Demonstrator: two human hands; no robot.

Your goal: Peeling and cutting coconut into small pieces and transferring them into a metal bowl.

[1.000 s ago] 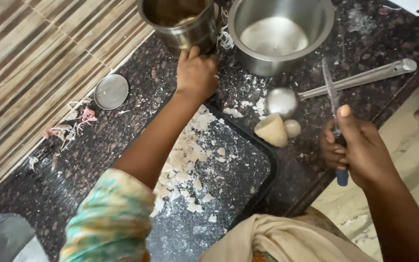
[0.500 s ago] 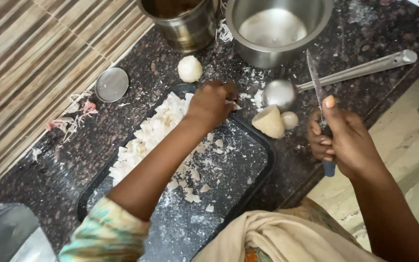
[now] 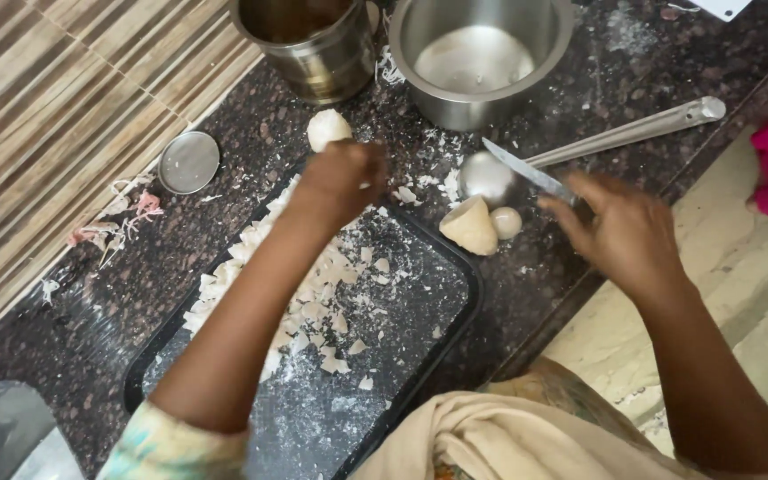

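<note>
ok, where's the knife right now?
In the head view, the steel-bladed knife is in the right hand, right of the black tray, blade over the steel ladle.

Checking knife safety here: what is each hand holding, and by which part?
Right hand grips the knife by its handle. Left hand is closed; contents cannot be told.

**Soft daylight, blur on the moving hands**

The light is even and bright, with weak shadows. Glare lies on the steel pot [image 3: 477, 58] at the far side. The left hand [image 3: 340, 182] and right hand [image 3: 624, 231] are motion-blurred.
</note>
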